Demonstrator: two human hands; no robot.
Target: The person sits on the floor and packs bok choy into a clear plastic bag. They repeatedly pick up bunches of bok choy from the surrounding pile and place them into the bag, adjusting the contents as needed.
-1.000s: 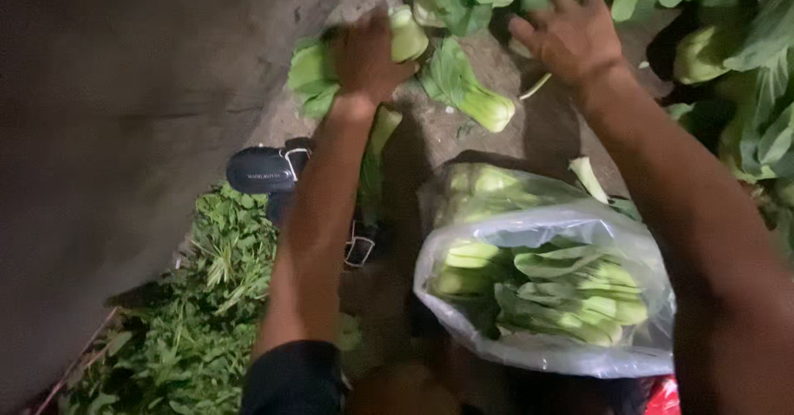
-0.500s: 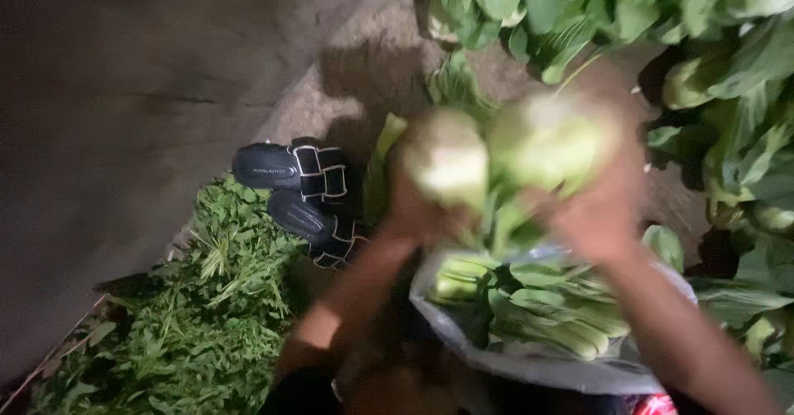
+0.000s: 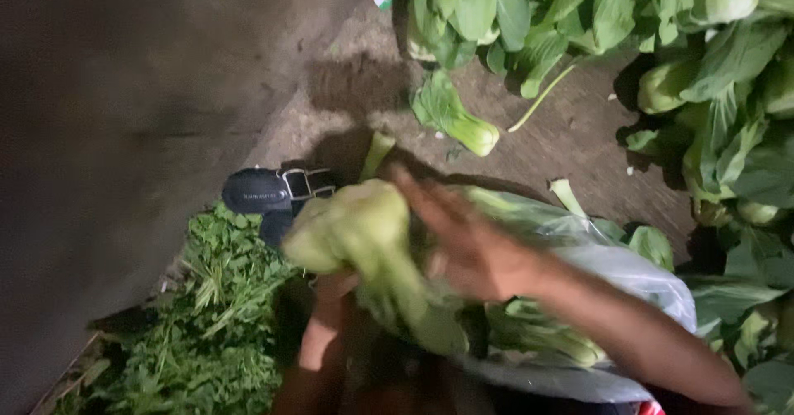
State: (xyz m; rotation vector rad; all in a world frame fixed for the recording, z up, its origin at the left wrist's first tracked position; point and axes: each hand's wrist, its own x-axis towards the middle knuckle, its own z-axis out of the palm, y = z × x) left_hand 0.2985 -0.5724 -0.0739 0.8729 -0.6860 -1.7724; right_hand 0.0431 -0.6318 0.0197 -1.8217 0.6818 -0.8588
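Observation:
My left hand grips a pale green bok choy from below, its base up and its leaves hanging down, just over the near edge of a clear plastic bag. My right hand lies flat against the bok choy's right side with the fingers stretched out, blurred by motion. The bag sits on the ground in front of me and holds several more bok choy heads.
A heap of bok choy fills the top and right. One loose head lies on the brown ground. Dark sandals sit to the left of the bag, and a pile of leafy herbs lies lower left.
Both hands reached to the far pile, took bok choy and drew it back toward me. The vegetable is now lower, at the bag's mouth, and my right hand has flattened out.

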